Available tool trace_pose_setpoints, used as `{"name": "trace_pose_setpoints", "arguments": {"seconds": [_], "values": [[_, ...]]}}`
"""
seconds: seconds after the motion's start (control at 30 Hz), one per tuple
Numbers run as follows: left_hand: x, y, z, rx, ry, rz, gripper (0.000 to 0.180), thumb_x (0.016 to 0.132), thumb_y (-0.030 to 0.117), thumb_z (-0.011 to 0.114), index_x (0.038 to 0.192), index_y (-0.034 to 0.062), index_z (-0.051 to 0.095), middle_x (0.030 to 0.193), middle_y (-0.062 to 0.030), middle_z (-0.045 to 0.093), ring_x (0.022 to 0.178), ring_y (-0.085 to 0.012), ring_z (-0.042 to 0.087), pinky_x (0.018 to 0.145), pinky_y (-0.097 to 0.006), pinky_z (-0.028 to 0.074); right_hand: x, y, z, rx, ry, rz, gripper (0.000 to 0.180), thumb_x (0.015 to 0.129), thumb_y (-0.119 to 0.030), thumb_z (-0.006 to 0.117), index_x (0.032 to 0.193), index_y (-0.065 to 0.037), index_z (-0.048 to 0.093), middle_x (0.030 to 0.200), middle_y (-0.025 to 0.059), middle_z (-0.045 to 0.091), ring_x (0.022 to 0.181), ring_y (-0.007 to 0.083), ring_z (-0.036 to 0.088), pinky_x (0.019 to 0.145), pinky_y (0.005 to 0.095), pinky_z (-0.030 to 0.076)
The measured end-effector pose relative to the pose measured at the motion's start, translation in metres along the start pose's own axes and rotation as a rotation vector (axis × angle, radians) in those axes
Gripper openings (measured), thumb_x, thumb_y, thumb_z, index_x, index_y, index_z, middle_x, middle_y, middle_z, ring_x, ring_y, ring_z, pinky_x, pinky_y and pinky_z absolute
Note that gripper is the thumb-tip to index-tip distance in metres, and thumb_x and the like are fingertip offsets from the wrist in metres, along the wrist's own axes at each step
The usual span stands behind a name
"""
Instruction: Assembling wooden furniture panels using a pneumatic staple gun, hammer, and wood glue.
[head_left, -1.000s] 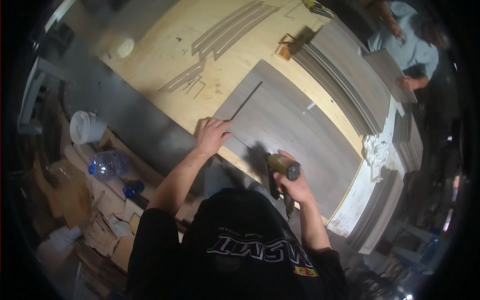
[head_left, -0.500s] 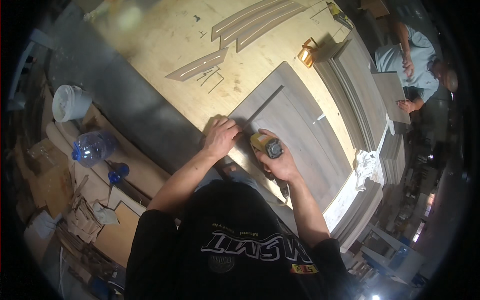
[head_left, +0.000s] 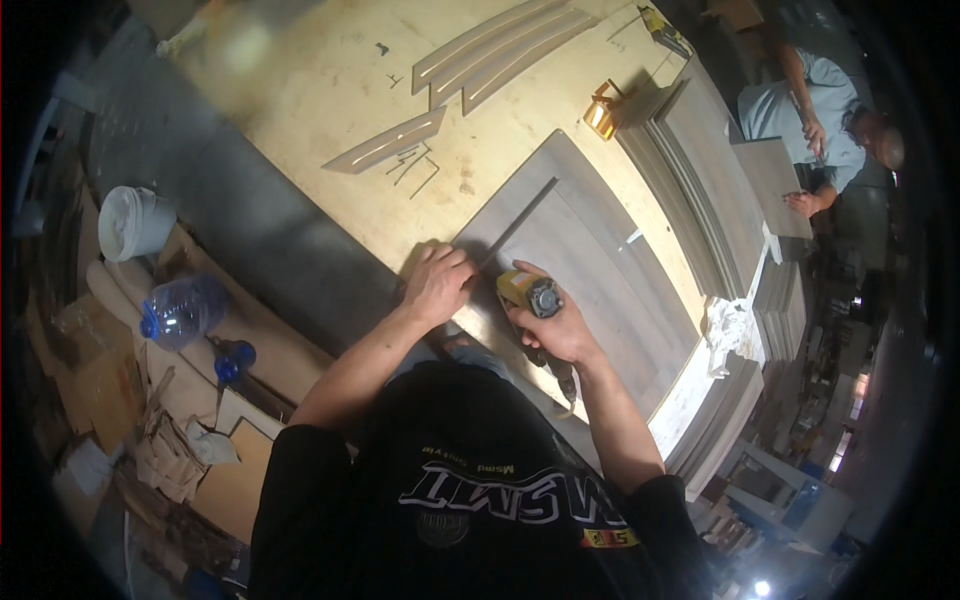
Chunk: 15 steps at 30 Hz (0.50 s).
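A grey wood-grain panel (head_left: 610, 270) lies on the pale plywood tabletop. Across its left part runs a thin dark strip (head_left: 520, 217), whose near end reaches my left hand (head_left: 437, 284). The fingers of that hand are bent and closed around the strip's end at the panel's edge; the fingertips are partly hidden. My right hand (head_left: 560, 325) grips a yellow and black air nail gun (head_left: 520, 292) just right of the strip, over the panel's near edge. A hose hangs below its handle. The gun's nose is out of sight, so I cannot tell whether it touches the wood.
Stacked grey panels (head_left: 690, 170) stand to the right, beside a small orange-framed lamp (head_left: 602, 112). Slatted pieces (head_left: 500, 55) lie farther back. A co-worker (head_left: 805, 110) holds a board at right. On the left are a white bucket (head_left: 135, 222) and a clear blue bottle (head_left: 187, 310).
The whole view has shifted slightly, with the table sitting a little lower and farther left. Both hands and the nail gun keep nearly the same place on the panel.
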<state>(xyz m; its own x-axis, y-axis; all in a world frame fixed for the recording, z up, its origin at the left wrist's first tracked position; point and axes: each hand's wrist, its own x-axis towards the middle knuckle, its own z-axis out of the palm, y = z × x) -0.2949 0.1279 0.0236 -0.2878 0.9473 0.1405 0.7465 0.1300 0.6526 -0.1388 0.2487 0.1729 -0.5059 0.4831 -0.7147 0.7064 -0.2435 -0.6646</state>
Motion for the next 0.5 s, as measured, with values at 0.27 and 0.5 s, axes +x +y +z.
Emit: {"name": "trace_pose_setpoints", "arguments": {"seconds": [0.27, 0.5], "values": [[0.007, 0.011, 0.006, -0.121, 0.019, -0.194, 0.014, 0.087, 0.019, 0.074, 0.097, 0.0095, 0.072, 0.099, -0.0072, 0.066, 0.107, -0.0284, 0.061, 0.099, -0.045, 0.041, 0.012, -0.006, -0.005, 0.004, -0.014, 0.018, 0.066, 0.085, -0.012, 0.073, 0.148, -0.022, 0.054, 0.101, 0.0041, 0.070, 0.062, 0.0118, 0.061, 0.057, 0.0279, 0.053], [0.008, 0.007, 0.007, -0.159, 0.032, -0.180, 0.012, 0.088, 0.019, 0.074, 0.096, 0.0093, 0.072, 0.099, -0.0080, 0.066, 0.106, -0.0290, 0.062, 0.099, -0.046, 0.041, 0.014, -0.014, -0.003, -0.018, 0.008, -0.013, 0.070, 0.084, -0.002, 0.070, 0.151, -0.016, 0.051, 0.096, 0.0024, 0.069, 0.058, 0.0095, 0.056, 0.053, 0.0253, 0.049]]}}
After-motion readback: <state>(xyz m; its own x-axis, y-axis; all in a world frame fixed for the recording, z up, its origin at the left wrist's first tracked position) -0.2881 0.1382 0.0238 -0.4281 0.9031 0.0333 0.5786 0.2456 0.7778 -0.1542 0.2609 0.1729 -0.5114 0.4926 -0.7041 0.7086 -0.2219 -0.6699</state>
